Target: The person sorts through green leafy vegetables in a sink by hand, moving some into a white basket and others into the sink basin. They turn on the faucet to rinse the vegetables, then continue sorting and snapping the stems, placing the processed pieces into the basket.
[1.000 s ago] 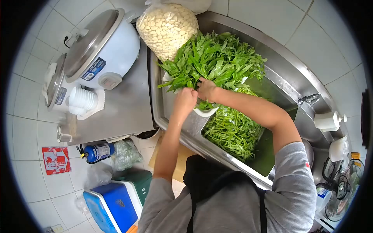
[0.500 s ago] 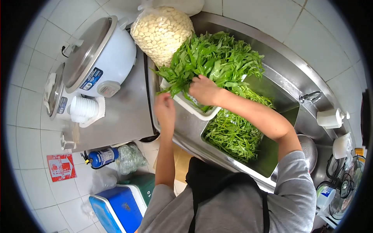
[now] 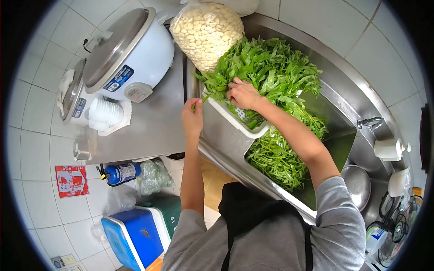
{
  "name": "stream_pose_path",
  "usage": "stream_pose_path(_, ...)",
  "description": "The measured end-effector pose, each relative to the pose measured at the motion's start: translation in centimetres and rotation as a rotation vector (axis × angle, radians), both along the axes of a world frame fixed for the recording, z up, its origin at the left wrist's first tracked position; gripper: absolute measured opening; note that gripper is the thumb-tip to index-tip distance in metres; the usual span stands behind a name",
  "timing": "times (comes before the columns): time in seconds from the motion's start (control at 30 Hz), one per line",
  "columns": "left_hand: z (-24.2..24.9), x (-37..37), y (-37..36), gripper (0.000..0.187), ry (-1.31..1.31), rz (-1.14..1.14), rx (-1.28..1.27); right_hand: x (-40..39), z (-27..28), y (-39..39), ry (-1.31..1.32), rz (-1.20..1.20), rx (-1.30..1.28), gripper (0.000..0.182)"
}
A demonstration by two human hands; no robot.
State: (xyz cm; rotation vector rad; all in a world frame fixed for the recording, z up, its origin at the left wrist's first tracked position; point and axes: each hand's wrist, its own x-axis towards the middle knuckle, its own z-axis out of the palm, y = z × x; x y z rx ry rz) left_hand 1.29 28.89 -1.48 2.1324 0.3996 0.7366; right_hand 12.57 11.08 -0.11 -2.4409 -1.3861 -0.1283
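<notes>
A large heap of leafy greens (image 3: 275, 67), with long pointed leaves like water spinach, fills a white plastic basket (image 3: 239, 126) on the sink's edge. My right hand (image 3: 244, 95) is closed on greens at the near side of the heap; its fingertips are partly hidden among the leaves. Left of the basket's corner, my left hand (image 3: 193, 116) pinches a thin green stem between thumb and fingers. More cut green stems (image 3: 280, 156) lie in the sink basin below the basket.
A clear bag of pale peeled cloves or beans (image 3: 205, 34) leans behind the basket. Left stand a big rice cooker (image 3: 135, 58) and stacked white cups (image 3: 106, 113) on the steel counter (image 3: 149, 131). A tap (image 3: 370, 122) and a metal bowl (image 3: 356, 186) are at right.
The view has shifted slightly. My left hand has drawn a little away from the leaves at the basket's corner, with a stem pinched in it. My right hand stays in the heap.
</notes>
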Motion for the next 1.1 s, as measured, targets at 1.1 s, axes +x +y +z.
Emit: stream_pose_path(1.1, 1.9, 0.3, -0.8, 0.024, 0.192, -0.265, -0.835, -2.0, -3.1, 6.4, 0.073, -0.436, 0.558, 0.009)
